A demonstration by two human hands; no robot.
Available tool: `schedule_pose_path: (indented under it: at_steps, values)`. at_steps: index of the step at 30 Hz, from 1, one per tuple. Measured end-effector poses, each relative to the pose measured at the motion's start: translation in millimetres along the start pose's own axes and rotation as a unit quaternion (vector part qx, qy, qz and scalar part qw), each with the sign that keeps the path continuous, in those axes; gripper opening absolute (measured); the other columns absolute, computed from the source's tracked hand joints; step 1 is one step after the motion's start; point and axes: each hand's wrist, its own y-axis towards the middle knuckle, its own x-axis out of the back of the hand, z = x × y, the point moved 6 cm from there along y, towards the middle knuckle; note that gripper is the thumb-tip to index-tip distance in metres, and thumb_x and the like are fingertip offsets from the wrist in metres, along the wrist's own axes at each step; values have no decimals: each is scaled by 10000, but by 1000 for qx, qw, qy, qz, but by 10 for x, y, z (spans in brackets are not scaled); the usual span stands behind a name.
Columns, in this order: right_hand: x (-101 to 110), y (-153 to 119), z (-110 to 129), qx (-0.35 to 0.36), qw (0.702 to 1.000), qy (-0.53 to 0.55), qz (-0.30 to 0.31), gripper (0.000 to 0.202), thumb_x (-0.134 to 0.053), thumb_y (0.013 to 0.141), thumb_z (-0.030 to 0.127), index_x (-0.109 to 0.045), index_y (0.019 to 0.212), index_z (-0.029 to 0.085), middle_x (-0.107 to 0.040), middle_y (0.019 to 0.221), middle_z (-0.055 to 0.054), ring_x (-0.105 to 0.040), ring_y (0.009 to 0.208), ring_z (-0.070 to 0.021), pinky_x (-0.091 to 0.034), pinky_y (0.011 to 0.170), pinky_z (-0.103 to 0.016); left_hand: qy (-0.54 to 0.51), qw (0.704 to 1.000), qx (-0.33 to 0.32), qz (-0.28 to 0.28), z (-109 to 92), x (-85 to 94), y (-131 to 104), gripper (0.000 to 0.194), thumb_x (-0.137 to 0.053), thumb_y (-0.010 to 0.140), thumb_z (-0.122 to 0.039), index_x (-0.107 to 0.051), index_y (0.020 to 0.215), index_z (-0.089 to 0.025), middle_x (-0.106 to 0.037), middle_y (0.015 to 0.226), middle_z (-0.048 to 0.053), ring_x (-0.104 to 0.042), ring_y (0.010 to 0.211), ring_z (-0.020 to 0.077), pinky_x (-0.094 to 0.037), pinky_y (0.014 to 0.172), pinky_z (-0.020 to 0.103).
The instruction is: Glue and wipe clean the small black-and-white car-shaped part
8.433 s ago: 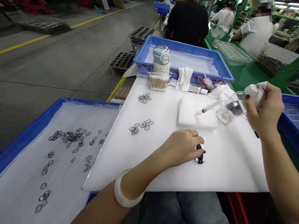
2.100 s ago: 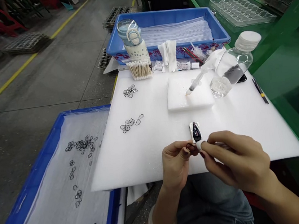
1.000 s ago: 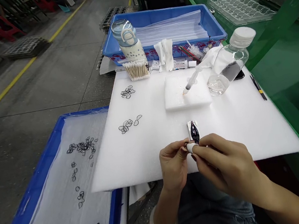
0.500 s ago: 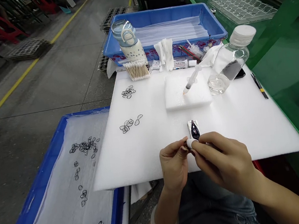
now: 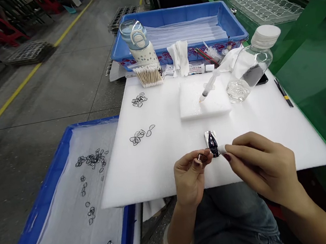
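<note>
My left hand (image 5: 189, 178) pinches a small dark ring (image 5: 202, 157) between thumb and fingers, over the front of the white foam sheet (image 5: 162, 165). To its right, my right hand (image 5: 265, 165) has thumb and index finger closed together. A small white piece (image 5: 222, 149) shows at those fingertips; whether it is gripped or worn on the finger, I cannot tell. Just beyond the hands lies a small white and dark car-shaped piece (image 5: 212, 141), its near end close to the left fingertips. Two clusters of thin dark rings (image 5: 137, 137) lie at the left of the sheet.
A syringe (image 5: 208, 88) rests on a foam block (image 5: 204, 109), beside a clear bottle (image 5: 252, 65). Cotton swabs (image 5: 149, 76), a flask (image 5: 140, 45) and a blue bin (image 5: 179, 13) stand behind. Tweezers (image 5: 283, 93) lie right; a blue tray (image 5: 54, 182) holds more rings at left.
My right hand has drawn away to the right from the left hand, taking the white piece with it. The ring in my left hand now shows more fully; that hand has hardly moved.
</note>
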Motion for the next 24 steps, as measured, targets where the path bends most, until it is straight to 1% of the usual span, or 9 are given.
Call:
schedule_pose_path:
  at_steps: [3, 6, 8, 10, 12, 14, 18, 21, 24]
  values:
    - [-58, 3, 33, 19, 1000, 21, 3, 145, -609, 900, 90, -669, 1010, 164, -622, 863, -33, -572, 646, -69, -475, 537, -183, 6, 1000, -7, 6, -6, -8, 1, 196, -900, 657, -375, -808, 776, -249, -789, 827, 37, -747, 749, 138, -614, 742, 193]
    - [-167, 9, 77, 54, 997, 41, 31, 144, -589, 920, 115, -663, 1040, 141, -614, 894, -50, -572, 674, -76, -485, 574, -197, 5, 1000, -4, 16, -9, -17, 2, 187, -891, 677, -369, -811, 790, -243, -790, 848, 28, -739, 795, 120, -591, 769, 160]
    - [-230, 11, 110, 84, 995, 27, 45, 141, -577, 934, 139, -668, 1042, 130, -618, 897, -60, -574, 683, -86, -487, 591, -213, 7, 1000, 6, 20, -2, -15, 2, 176, -881, 695, -366, -813, 801, -243, -790, 860, 30, -736, 807, 118, -585, 782, 160]
    - [-255, 12, 114, 91, 995, 9, 40, 139, -574, 935, 145, -675, 1029, 125, -620, 887, -63, -566, 669, -88, -478, 588, -219, 14, 1000, 11, 24, 3, -12, 2, 180, -872, 706, -375, -815, 815, -243, -790, 856, 37, -736, 793, 124, -588, 775, 169]
    - [-249, 10, 90, 72, 997, 13, 30, 138, -575, 930, 136, -676, 1023, 121, -621, 890, -63, -551, 646, -77, -464, 576, -211, 22, 999, 8, 30, 4, -13, 3, 187, -870, 709, -378, -816, 826, -243, -790, 858, 42, -736, 795, 130, -589, 769, 173]
    - [-242, 5, 52, 41, 998, 30, 34, 128, -574, 926, 129, -674, 1005, 129, -621, 893, -58, -540, 635, -69, -451, 564, -200, 24, 999, 1, 31, 3, -14, 4, 176, -872, 708, -369, -815, 825, -250, -790, 865, 41, -737, 804, 134, -593, 773, 183]
    - [-231, 7, -33, -19, 996, 53, 66, 119, -566, 917, 108, -674, 927, 156, -610, 844, -29, -513, 598, -56, -418, 529, -187, 21, 999, -13, 24, 3, -7, 4, 154, -882, 695, -354, -812, 796, -262, -789, 884, 41, -740, 829, 150, -600, 779, 210]
    - [-223, 11, -103, -58, 991, 80, 88, 128, -577, 911, 105, -692, 918, 162, -596, 817, -12, -513, 579, -40, -408, 520, -174, 25, 999, -18, 27, 2, -6, 7, 161, -876, 702, -370, -812, 802, -261, -788, 879, 45, -743, 853, 157, -599, 804, 217]
    - [-199, 2, -163, -87, 988, 91, 89, 139, -584, 913, 118, -712, 916, 172, -604, 810, -5, -506, 555, -30, -397, 502, -170, 22, 999, -21, 37, -1, -12, 10, 157, -861, 725, -375, -812, 823, -264, -790, 891, 33, -745, 886, 146, -590, 840, 197]
